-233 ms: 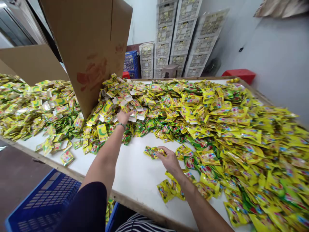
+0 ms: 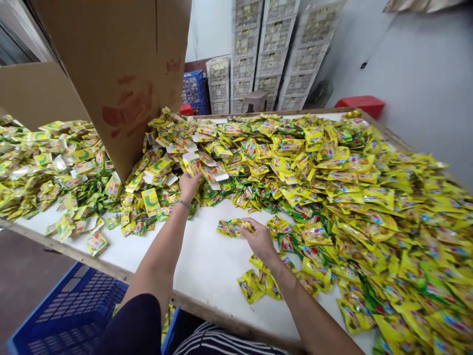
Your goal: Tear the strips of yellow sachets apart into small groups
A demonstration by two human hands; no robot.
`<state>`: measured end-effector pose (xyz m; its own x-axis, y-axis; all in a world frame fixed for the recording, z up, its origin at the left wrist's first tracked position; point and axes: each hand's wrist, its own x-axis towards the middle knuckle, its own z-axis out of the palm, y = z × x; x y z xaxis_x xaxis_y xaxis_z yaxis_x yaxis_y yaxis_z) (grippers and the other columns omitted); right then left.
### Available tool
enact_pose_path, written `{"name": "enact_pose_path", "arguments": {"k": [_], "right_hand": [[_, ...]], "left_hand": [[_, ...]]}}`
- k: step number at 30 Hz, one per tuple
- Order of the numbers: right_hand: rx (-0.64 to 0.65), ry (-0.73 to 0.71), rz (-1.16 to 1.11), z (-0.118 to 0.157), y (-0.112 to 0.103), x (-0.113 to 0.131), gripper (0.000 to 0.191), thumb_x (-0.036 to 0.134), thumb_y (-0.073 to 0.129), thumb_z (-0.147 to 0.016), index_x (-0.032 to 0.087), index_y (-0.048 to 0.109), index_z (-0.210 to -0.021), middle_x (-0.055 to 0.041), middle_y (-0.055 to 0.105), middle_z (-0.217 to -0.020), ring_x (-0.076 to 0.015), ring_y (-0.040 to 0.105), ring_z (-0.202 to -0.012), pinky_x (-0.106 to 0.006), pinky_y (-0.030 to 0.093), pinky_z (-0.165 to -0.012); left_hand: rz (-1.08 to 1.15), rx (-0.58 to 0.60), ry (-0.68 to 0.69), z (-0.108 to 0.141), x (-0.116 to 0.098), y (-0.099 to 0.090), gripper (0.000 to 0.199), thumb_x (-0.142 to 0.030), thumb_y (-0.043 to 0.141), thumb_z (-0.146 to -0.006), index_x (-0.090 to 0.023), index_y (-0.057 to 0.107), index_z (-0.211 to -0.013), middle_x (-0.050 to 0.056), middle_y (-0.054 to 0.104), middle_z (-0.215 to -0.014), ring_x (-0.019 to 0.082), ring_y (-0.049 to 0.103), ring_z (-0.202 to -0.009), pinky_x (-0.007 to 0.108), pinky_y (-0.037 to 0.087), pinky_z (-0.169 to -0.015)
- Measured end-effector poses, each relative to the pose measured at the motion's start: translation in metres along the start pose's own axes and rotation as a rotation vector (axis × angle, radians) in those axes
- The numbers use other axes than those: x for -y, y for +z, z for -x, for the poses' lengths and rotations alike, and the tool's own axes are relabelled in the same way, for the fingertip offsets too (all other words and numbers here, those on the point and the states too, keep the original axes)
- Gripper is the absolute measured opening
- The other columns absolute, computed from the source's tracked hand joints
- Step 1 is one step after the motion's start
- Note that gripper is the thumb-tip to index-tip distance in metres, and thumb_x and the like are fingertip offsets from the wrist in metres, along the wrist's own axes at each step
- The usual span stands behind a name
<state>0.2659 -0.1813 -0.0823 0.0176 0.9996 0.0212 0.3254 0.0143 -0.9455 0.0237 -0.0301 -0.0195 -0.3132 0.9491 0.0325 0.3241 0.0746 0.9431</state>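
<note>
Right hand pinches sachets near one end — likely leaving the other free; left hand closes round a carton, white flap uncovered.

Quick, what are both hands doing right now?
Left hand: closed, holding a small box at the pile.
Right hand: closed, holding packets over the table.

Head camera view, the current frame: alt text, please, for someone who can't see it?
A person's left hand grips a small yellow carton while the right hand holds yellow-green packets at a white table. A large packet heap covers the right side; upright cardboard stands left, with white crates behind.
</note>
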Motion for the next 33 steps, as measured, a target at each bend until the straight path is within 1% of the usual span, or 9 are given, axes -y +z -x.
{"name": "enact_pose_path", "arguments": {"k": [4,8,11,14,18,21,24,29,33], "right_hand": [[-0.003,-0.008,-0.026,0.000,-0.003,0.003,0.038,0.051,0.065,-0.071,0.018,0.074,-0.090,-0.0077,0.076,-0.083,-0.0256,0.067,-0.077,-0.037,0.052,-0.075],[-0.053,-0.003,-0.107,0.000,-0.010,0.010,0.046,0.058,0.070,-0.070,0.017,0.073,-0.090,-0.0077,0.074,-0.079,-0.0235,0.066,-0.073,-0.036,0.052,-0.074],[-0.111,-0.032,-0.201,-0.002,-0.013,0.014,0.047,0.058,0.070,-0.073,0.018,0.072,-0.097,-0.0067,0.074,-0.083,-0.0219,0.066,-0.076,-0.035,0.053,-0.075],[-0.082,-0.065,-0.194,-0.003,-0.014,0.015,0.043,0.054,0.071,-0.073,0.018,0.071,-0.098,-0.0067,0.074,-0.088,-0.0222,0.067,-0.081,-0.035,0.054,-0.078],[0.034,-0.049,-0.104,-0.004,-0.021,0.011,0.035,0.045,0.069,-0.077,0.018,0.070,-0.097,-0.0063,0.074,-0.089,-0.0224,0.067,-0.083,-0.035,0.053,-0.079],[0.148,-0.050,-0.031,-0.005,-0.032,0.010,0.027,0.039,0.069,-0.078,0.018,0.070,-0.096,-0.0042,0.074,-0.086,-0.0210,0.067,-0.080,-0.032,0.051,-0.076],[0.214,-0.073,0.045,-0.007,-0.041,0.010,0.022,0.035,0.069,-0.079,0.018,0.071,-0.093,-0.0042,0.075,-0.087,-0.0209,0.067,-0.082,-0.031,0.050,-0.075],[0.189,-0.025,0.098,-0.009,-0.047,0.007,0.019,0.032,0.068,-0.078,0.018,0.072,-0.091,-0.0055,0.075,-0.089,-0.0223,0.067,-0.085,-0.033,0.050,-0.080],[0.132,0.034,-0.102,-0.012,-0.046,0.003,0.030,0.039,0.071,-0.075,0.017,0.072,-0.095,-0.0054,0.074,-0.091,-0.0225,0.066,-0.086,-0.034,0.052,-0.079]], "left_hand": [[0.039,0.244,0.001,0.055,0.015,-0.021,0.055,-0.051,0.079,-0.069,-0.017,0.061,-0.108,0.007,0.074,-0.092,0.019,0.068,-0.074,0.027,0.052,-0.061],[-0.114,0.394,0.008,0.113,0.031,-0.040,0.050,-0.059,0.070,-0.078,-0.017,0.065,-0.106,0.002,0.070,-0.076,0.015,0.061,-0.063,0.023,0.044,-0.054],[-0.211,0.531,0.056,0.150,0.039,-0.042,0.045,-0.059,0.062,-0.084,-0.017,0.070,-0.098,0.001,0.069,-0.075,0.015,0.059,-0.066,0.023,0.042,-0.058],[-0.255,0.599,0.084,0.172,0.044,-0.036,0.044,-0.058,0.055,-0.089,-0.017,0.071,-0.097,0.001,0.068,-0.077,0.015,0.057,-0.069,0.024,0.042,-0.061],[-0.225,0.534,0.075,0.182,0.052,-0.025,0.045,-0.056,0.050,-0.092,-0.016,0.070,-0.098,0.002,0.068,-0.080,0.016,0.056,-0.071,0.024,0.043,-0.063],[-0.247,0.537,0.108,0.183,0.056,-0.018,0.045,-0.055,0.048,-0.093,-0.016,0.070,-0.098,0.003,0.068,-0.078,0.016,0.056,-0.071,0.024,0.043,-0.064],[-0.242,0.535,0.126,0.186,0.057,-0.010,0.045,-0.055,0.047,-0.093,-0.016,0.070,-0.097,0.002,0.067,-0.076,0.015,0.056,-0.069,0.024,0.043,-0.063],[-0.227,0.462,0.121,0.190,0.056,-0.003,0.044,-0.054,0.045,-0.094,-0.017,0.069,-0.098,0.001,0.066,-0.076,0.015,0.056,-0.068,0.024,0.042,-0.063],[-0.278,0.413,0.150,0.189,0.058,-0.005,0.040,-0.051,0.047,-0.093,-0.018,0.069,-0.099,0.002,0.067,-0.077,0.016,0.057,-0.068,0.025,0.042,-0.063]]}}
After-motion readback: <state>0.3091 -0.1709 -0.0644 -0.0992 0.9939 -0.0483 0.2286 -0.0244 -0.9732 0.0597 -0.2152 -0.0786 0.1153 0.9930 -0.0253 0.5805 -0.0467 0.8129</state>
